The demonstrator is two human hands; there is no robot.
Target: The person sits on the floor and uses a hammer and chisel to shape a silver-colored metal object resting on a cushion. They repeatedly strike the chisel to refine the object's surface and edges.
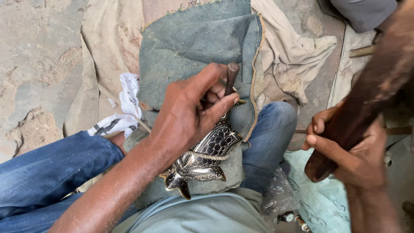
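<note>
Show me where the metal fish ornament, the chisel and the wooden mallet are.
metal fish ornament [202,162]: head view, on its engraved black body.
chisel [231,75]: head view, on the shaft above the left hand's fingers.
wooden mallet [362,103]: head view, on its dark, blurred shaft.

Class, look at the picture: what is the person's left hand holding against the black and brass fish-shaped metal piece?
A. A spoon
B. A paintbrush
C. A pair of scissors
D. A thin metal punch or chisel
D. The left hand grips a thin metal punch, upright, its lower end hidden behind the fingers above the fish-shaped metal piece, while the right hand holds a wooden mallet off to the side.
</note>
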